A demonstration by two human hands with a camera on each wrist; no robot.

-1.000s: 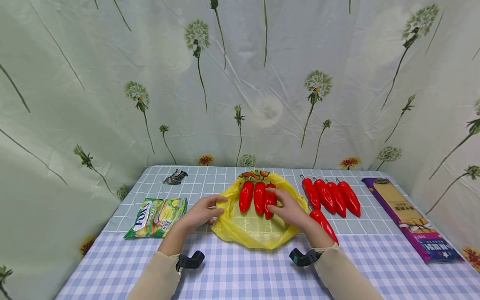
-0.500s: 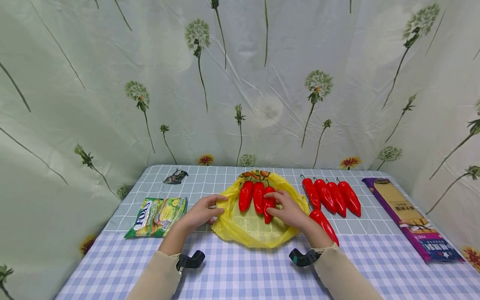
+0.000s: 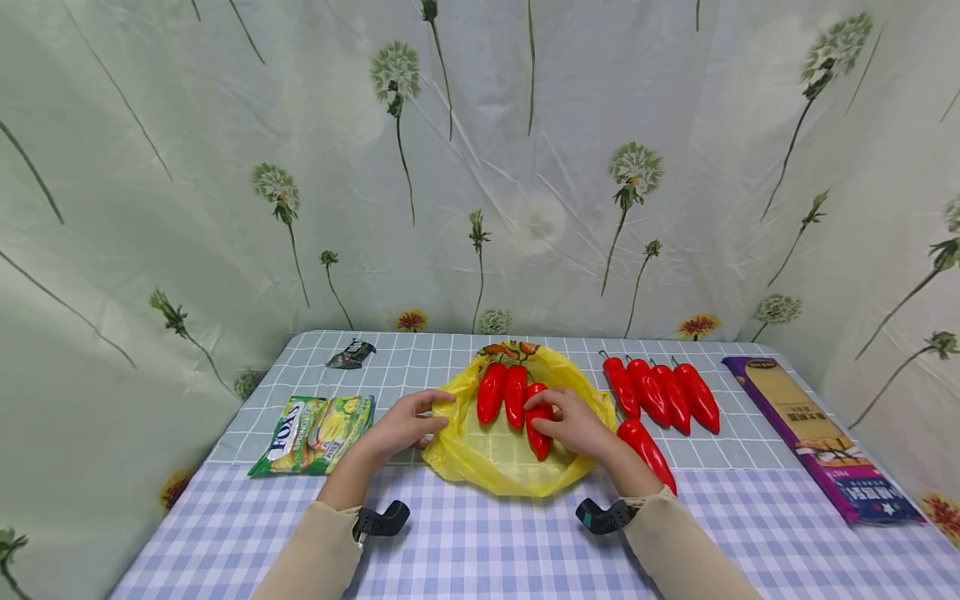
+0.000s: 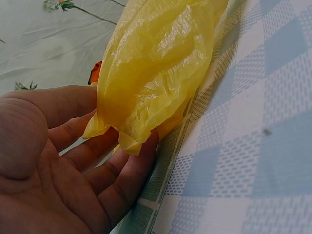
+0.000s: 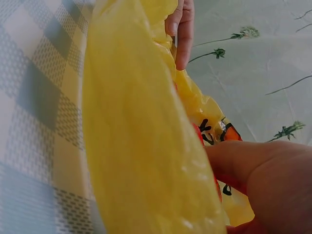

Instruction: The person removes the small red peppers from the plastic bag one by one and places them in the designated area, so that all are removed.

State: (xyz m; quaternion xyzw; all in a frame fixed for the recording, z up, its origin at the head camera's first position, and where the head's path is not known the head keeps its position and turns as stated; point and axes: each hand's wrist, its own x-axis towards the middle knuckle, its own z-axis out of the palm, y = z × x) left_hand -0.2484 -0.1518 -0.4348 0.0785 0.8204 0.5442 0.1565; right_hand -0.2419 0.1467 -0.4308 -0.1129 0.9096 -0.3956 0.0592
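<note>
A yellow plastic bag [image 3: 498, 481] lies spread with its mouth up in the middle of the table. My left hand [image 3: 405, 423] holds its left rim; in the left wrist view the thumb and fingers are around the yellow film. Inside the bag my right hand [image 3: 576, 423] grips a red chili pepper [image 3: 540, 442], the rightmost and nearest of three there. To its left lie two more red peppers, one at the left [image 3: 491, 392] and one in the middle [image 3: 515, 396]. In the right wrist view the bag's side [image 5: 136, 131] hides most of the peppers.
Several red peppers [image 3: 649, 392] lie in a row right of the bag, and a single pepper [image 3: 648, 457] lies nearer my right forearm. A FOX'S candy packet [image 3: 318, 435] is at the left, a black wrapper [image 3: 349, 355] behind it. A purple pasta packet [image 3: 817, 433] lies far right.
My right hand has drawn the rightmost pepper in the bag a little toward me, away from the other two. The left hand keeps its place on the rim.
</note>
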